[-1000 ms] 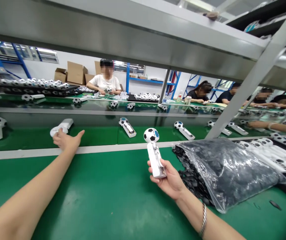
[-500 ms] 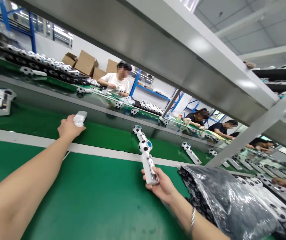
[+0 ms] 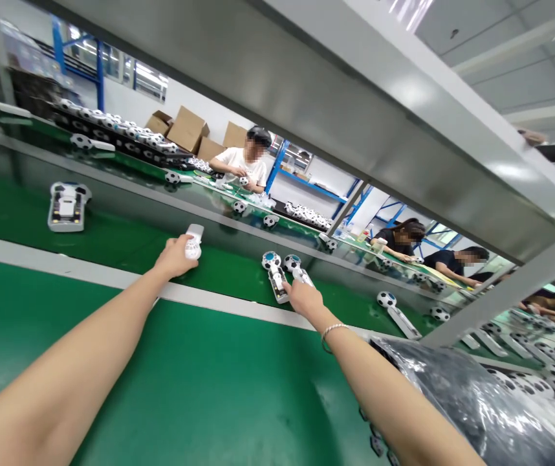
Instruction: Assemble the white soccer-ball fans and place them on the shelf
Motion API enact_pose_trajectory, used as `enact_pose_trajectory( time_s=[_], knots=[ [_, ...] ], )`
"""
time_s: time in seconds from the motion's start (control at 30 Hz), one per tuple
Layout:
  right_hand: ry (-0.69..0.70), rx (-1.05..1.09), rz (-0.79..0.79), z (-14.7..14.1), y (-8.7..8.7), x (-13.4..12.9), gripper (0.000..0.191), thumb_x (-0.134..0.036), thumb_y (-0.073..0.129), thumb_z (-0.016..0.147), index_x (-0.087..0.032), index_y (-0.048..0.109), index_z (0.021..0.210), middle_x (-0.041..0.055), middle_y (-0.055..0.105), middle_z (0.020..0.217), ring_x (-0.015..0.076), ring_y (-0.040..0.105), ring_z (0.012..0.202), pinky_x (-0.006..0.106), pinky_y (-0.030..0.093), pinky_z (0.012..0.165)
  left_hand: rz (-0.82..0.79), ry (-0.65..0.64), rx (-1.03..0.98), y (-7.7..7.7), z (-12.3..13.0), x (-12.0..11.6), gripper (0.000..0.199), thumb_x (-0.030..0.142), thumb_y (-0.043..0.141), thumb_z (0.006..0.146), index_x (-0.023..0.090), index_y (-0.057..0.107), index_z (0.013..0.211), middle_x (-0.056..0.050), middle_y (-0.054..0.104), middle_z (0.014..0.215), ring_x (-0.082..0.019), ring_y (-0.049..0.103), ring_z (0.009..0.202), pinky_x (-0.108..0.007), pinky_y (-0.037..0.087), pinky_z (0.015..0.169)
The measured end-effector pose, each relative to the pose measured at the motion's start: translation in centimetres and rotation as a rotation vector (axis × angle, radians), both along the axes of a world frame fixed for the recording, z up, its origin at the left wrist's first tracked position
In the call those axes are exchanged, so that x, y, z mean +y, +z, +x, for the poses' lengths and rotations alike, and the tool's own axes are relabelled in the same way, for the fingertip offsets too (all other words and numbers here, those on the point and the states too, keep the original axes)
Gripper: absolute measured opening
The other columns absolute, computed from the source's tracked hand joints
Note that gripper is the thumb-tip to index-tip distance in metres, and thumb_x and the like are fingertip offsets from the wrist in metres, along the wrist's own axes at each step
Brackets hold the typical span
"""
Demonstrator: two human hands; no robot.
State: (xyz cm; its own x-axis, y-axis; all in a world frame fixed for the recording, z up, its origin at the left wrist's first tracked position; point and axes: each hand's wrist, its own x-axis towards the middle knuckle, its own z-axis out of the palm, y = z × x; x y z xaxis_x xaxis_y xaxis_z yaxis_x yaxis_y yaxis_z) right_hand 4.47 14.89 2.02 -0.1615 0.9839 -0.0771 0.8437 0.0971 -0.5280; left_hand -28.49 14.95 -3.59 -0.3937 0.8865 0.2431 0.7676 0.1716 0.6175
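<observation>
My left hand (image 3: 176, 256) has its fingers closed round a white part (image 3: 194, 241) over the green belt (image 3: 229, 275). Farther right, my right hand (image 3: 305, 299) is at the lower end of a football-patterned device (image 3: 276, 277) with its open housing facing up. The fingertips touch or nearly touch it; the grip is partly hidden. Close beside it on the belt lies a second football-patterned device (image 3: 299, 270). Another open housing (image 3: 66, 210) rests at the left, and a white-handled device (image 3: 398, 315) lies right of my right hand.
A metal beam (image 3: 306, 97) crosses above, with a slanted post (image 3: 495, 285) at the right. Below the post lies a clear plastic bag (image 3: 481, 401) of dark parts. Across the line, a person in white (image 3: 246, 165) and others in dark clothes sit working.
My right hand has moved forward from the near work surface to the belt, and the device it held now lies there. My left hand still holds the white part. The view has shifted.
</observation>
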Motion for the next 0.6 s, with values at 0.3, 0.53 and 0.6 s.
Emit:
enact_pose_trajectory(
  time_s=[0.3,0.53,0.6],
  knots=[
    [-0.050,-0.364,0.255,11.9,-0.2,-14.5,0.033,-0.034,0.051,0.079,-0.019,0.053,0.109,0.0094,0.055,0.108,0.0233,0.051,0.102,0.031,0.040,0.083,0.021,-0.043,0.145,3.6,4.3,-2.9,0.062,0.047,0.057,0.065,0.024,0.039,0.119,-0.007,0.042,0.116,-0.026,0.052,0.096,-0.034,0.043,0.080],
    [-0.243,-0.521,0.245,17.7,-2.2,-16.5,0.027,-0.022,0.049,0.080,-0.014,0.056,0.106,0.0146,0.057,0.104,0.0294,0.050,0.099,0.036,0.042,0.075,-0.017,-0.220,0.382,7.0,13.0,-10.2,0.062,0.065,0.050,0.061,0.029,0.045,0.111,-0.003,0.048,0.115,-0.025,0.057,0.084,-0.029,0.043,0.059],
    [-0.232,-0.529,0.243,17.8,-2.4,-16.1,0.026,-0.022,0.048,0.081,-0.016,0.057,0.105,0.0137,0.057,0.104,0.0277,0.050,0.098,0.034,0.042,0.074,-0.048,-0.339,0.424,6.9,15.9,-13.4,0.061,0.065,0.051,0.059,0.029,0.048,0.108,-0.003,0.048,0.116,-0.025,0.058,0.078,-0.030,0.043,0.056]
  ],
)
